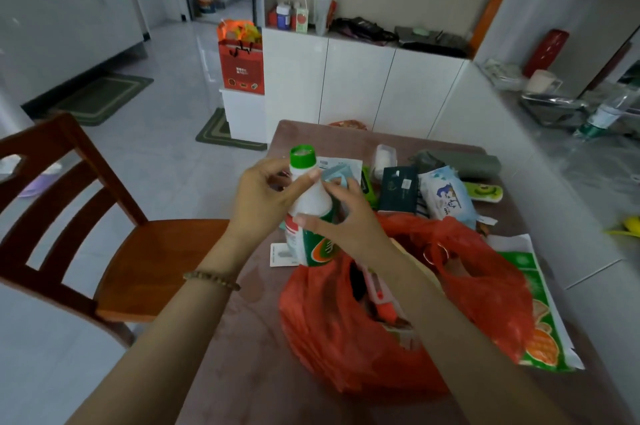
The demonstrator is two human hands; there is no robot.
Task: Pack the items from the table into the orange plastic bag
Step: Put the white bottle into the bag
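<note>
both hands on the bottle (309,208) rn, left hand (263,197) gripping its neck, right hand (341,216) wrapped round the middle, above the orange bag (346,338) near the tabletop's (249,372) left edge

Glossy pale floor tiles (166,133) catch the daylight. A wooden chair (86,216) stands left; white cabinets (363,88) line the far wall.
</note>
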